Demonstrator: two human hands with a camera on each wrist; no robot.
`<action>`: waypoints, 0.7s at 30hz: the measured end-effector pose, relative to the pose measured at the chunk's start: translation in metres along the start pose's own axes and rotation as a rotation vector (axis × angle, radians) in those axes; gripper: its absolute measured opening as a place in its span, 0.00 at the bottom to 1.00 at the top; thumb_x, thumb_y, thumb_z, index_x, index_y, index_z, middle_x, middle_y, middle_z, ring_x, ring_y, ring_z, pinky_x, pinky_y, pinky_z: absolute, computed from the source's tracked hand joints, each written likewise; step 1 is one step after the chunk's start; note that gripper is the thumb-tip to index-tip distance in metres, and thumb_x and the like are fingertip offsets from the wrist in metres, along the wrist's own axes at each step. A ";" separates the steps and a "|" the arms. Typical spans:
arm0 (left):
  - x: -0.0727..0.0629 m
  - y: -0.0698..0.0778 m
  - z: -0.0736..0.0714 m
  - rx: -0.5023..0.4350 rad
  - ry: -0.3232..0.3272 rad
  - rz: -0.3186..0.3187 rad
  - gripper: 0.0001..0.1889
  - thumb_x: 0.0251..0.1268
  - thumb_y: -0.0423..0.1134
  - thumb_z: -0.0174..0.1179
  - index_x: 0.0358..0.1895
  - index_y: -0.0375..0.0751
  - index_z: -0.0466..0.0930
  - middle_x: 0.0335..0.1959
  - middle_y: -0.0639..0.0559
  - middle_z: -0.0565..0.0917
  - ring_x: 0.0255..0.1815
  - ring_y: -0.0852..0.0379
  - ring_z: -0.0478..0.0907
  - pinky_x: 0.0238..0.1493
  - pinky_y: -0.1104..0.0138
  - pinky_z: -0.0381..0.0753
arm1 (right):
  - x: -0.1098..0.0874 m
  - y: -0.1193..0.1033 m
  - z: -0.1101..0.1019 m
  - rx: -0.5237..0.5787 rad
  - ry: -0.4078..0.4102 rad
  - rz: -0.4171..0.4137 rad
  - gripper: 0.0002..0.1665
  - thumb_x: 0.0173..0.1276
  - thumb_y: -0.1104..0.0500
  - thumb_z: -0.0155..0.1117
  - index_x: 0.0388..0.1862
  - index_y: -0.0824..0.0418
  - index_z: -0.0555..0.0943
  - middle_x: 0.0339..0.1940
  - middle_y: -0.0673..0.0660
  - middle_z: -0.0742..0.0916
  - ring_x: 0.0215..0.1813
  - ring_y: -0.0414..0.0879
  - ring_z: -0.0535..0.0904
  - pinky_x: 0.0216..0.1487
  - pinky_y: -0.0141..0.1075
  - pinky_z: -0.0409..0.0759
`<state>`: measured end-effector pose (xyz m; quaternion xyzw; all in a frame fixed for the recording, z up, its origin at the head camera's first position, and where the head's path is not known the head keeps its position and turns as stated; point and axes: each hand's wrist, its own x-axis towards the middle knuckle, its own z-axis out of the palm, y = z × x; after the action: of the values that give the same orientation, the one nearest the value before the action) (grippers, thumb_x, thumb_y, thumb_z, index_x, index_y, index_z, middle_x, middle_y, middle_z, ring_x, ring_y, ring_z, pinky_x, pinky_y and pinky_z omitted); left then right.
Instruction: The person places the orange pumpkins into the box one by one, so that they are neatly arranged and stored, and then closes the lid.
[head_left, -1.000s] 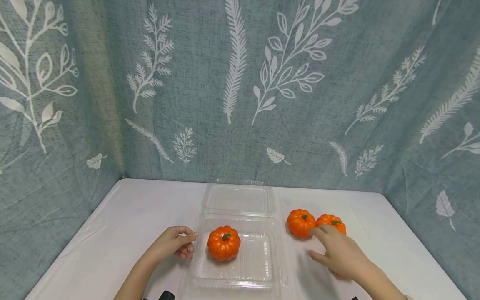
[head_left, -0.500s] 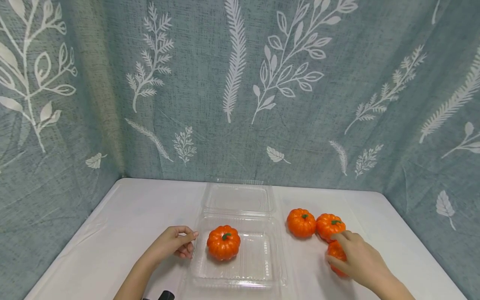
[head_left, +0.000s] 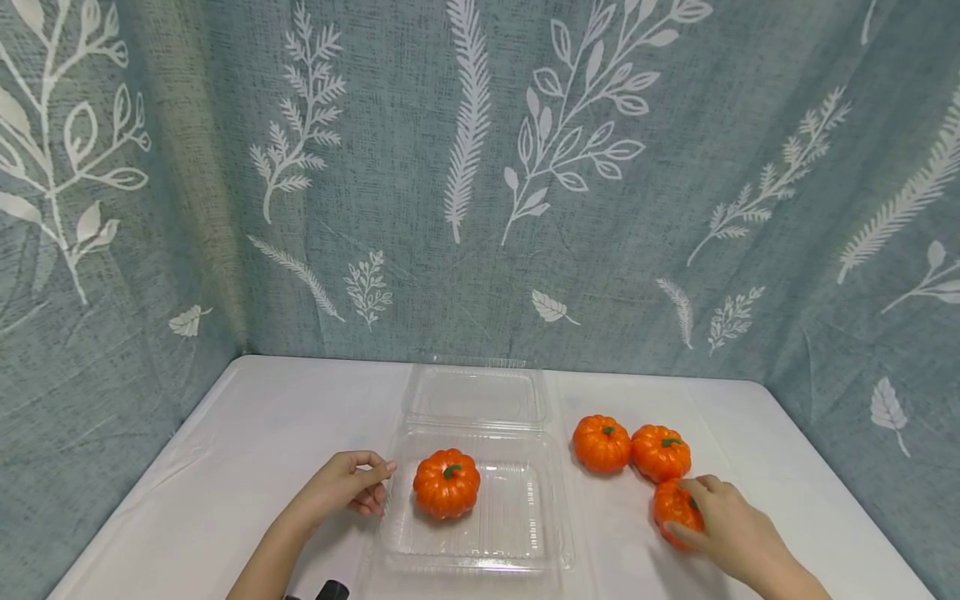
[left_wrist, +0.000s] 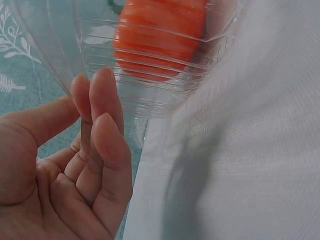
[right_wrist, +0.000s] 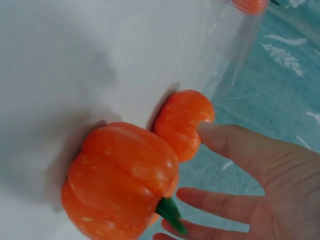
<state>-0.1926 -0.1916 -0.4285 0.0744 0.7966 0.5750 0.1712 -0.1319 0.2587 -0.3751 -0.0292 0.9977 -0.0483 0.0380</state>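
A clear plastic clamshell container (head_left: 513, 508) lies on the table with its lid (head_left: 476, 398) folded back. One small orange pumpkin (head_left: 446, 482) with a green stem sits in the left part of its base. At the container's left rim, my left hand (head_left: 343, 485) pinches the edge between thumb and fingertips. My right hand (head_left: 726, 523) is over the nearest pumpkin (head_left: 670, 510) on the right, thumb and fingers spread around it. In the right wrist view the fingers of that hand (right_wrist: 220, 204) lie close to the pumpkin (right_wrist: 120, 177) and its stem, not closed on it.
Two more pumpkins, one farther left (head_left: 602, 444) and one in the middle (head_left: 662, 452), stand behind the nearest one. White cloth covers the table (head_left: 247, 442). A blue-green leaf-patterned curtain (head_left: 390, 167) encloses the back and sides.
My right hand has moved right and nearer, from above the back pumpkins to the nearest pumpkin. My left hand has stayed at the container's rim.
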 end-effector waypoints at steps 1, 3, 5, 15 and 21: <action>0.000 0.000 0.000 0.000 0.000 -0.001 0.16 0.68 0.44 0.52 0.35 0.30 0.75 0.17 0.54 0.76 0.18 0.59 0.78 0.23 0.68 0.78 | 0.000 0.001 0.001 0.005 -0.002 -0.001 0.35 0.50 0.41 0.70 0.48 0.65 0.77 0.45 0.65 0.79 0.46 0.59 0.75 0.34 0.54 0.78; 0.000 0.000 0.000 -0.002 -0.001 -0.002 0.16 0.68 0.44 0.52 0.35 0.30 0.74 0.17 0.54 0.76 0.18 0.59 0.78 0.23 0.68 0.78 | -0.001 0.002 0.003 0.014 -0.003 -0.005 0.35 0.50 0.41 0.70 0.49 0.65 0.76 0.45 0.65 0.79 0.46 0.59 0.76 0.33 0.54 0.78; -0.001 0.001 0.000 -0.005 -0.003 -0.002 0.17 0.68 0.44 0.52 0.35 0.30 0.74 0.17 0.54 0.76 0.18 0.60 0.78 0.23 0.68 0.78 | -0.001 0.003 0.004 0.021 -0.006 -0.006 0.36 0.50 0.42 0.70 0.50 0.65 0.76 0.45 0.64 0.79 0.45 0.58 0.76 0.32 0.53 0.78; -0.002 0.006 0.000 -0.031 -0.013 -0.011 0.16 0.68 0.43 0.52 0.34 0.29 0.74 0.17 0.55 0.76 0.17 0.61 0.78 0.22 0.69 0.77 | 0.000 0.007 0.010 0.025 0.027 -0.012 0.35 0.48 0.44 0.72 0.49 0.66 0.76 0.42 0.62 0.77 0.41 0.53 0.74 0.30 0.49 0.78; -0.003 0.007 0.000 -0.037 -0.009 -0.019 0.16 0.67 0.44 0.53 0.34 0.29 0.74 0.17 0.54 0.76 0.17 0.61 0.78 0.23 0.69 0.77 | 0.003 0.008 0.012 0.029 0.053 -0.018 0.33 0.47 0.47 0.74 0.47 0.64 0.74 0.36 0.59 0.74 0.35 0.49 0.70 0.27 0.43 0.76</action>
<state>-0.1906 -0.1904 -0.4213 0.0664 0.7856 0.5878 0.1816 -0.1345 0.2652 -0.3879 -0.0364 0.9972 -0.0639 0.0116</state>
